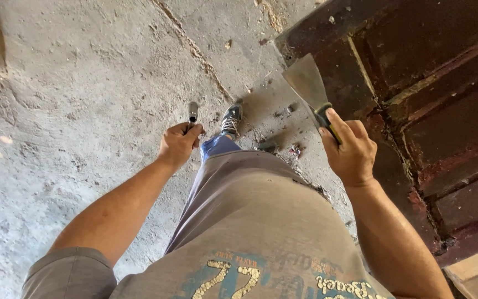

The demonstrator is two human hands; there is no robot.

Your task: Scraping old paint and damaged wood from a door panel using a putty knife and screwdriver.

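Nearest the camera is your grey shirt (261,232) with its printed front, and both bare forearms reach out from it. Your left hand (179,143) is curled tight around a slim dark-handled tool (192,113); only its stub shows above your knuckles, so what kind of tool it is cannot be told. Your right hand (351,148) is closed around the black and yellow handle of a putty knife (311,88), thumb laid along the grip. Its long axis runs up and to the left from your fist, and the wide steel blade fans out at the far end. The blade tip lies just beside the top corner of the rusty dark red metal door (432,83) on your right, so the right hand is the nearer one to that panel; whether the blade touches it cannot be told. Beyond the hands, your sneaker (231,119) stands on the rough concrete floor (84,83), with paint flakes (291,147) scattered near the door's lower edge.
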